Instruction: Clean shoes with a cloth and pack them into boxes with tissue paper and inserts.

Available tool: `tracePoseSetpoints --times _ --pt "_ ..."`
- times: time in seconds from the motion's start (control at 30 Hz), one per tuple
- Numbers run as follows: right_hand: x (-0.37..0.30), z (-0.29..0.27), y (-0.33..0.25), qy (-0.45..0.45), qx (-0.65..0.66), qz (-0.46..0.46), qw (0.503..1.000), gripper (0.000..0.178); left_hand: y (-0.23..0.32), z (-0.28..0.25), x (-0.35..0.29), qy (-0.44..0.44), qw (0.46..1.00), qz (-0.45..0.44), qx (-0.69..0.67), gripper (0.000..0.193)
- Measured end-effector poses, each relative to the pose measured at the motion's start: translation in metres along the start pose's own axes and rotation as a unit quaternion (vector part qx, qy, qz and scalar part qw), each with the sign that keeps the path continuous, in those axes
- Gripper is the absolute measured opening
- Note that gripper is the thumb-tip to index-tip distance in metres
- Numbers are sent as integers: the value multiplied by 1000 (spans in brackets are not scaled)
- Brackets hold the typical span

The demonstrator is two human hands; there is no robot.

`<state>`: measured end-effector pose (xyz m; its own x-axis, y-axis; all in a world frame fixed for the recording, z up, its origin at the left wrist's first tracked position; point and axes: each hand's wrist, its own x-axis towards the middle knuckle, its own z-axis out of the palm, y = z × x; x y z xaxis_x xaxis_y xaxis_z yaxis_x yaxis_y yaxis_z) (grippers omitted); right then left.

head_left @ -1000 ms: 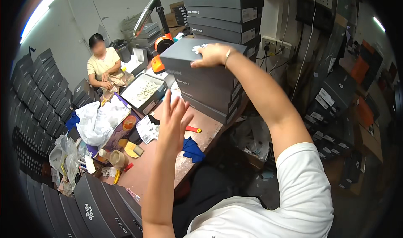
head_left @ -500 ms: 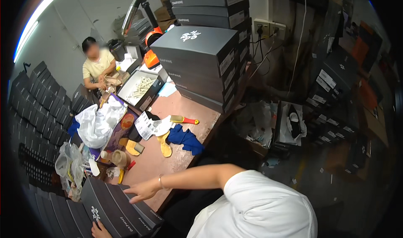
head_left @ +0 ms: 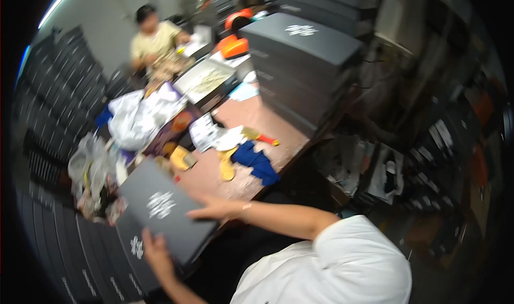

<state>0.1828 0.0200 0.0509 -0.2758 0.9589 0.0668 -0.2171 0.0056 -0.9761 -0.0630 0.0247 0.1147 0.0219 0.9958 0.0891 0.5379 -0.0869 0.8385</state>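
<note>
A dark grey shoe box [head_left: 176, 189] with a white mark on its lid is tilted at the table's near left corner, held between my two hands. My left hand [head_left: 156, 250] grips its near left edge, fingers up against the lid. My right hand [head_left: 214, 206] grips the opposite side, its fingers partly over the lid. Just below and left stands another grey shoe box [head_left: 131, 242], partly covered, at the end of a row of upright boxes [head_left: 75, 250]. The whole picture is somewhat smeared by motion.
On the pink table [head_left: 289, 132] lie a blue cloth [head_left: 256, 162], a red-and-yellow handled brush [head_left: 262, 137] and a yellow sponge-like piece [head_left: 182, 158]. A tall stack of shoe boxes [head_left: 300, 63] stands at the far right. A co-worker [head_left: 158, 44] sits across the table.
The shoe box has been lifted and tipped from the row, so its lid faces up toward me. Both hands have come onto it. The view has shifted.
</note>
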Motion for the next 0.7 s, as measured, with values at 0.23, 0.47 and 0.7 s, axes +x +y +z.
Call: tracePoseSetpoints --times 0.23,0.47,0.7 --pt "-62 -80 65 206 -164 110 958 57 -75 141 -8 -121 902 -250 -331 50" --pt "-9 -90 -9 128 108 108 980 56 -5 85 32 -96 791 -270 -541 39" --pt "16 -50 -56 70 -295 -78 950 70 63 -62 5 100 923 181 -325 41"
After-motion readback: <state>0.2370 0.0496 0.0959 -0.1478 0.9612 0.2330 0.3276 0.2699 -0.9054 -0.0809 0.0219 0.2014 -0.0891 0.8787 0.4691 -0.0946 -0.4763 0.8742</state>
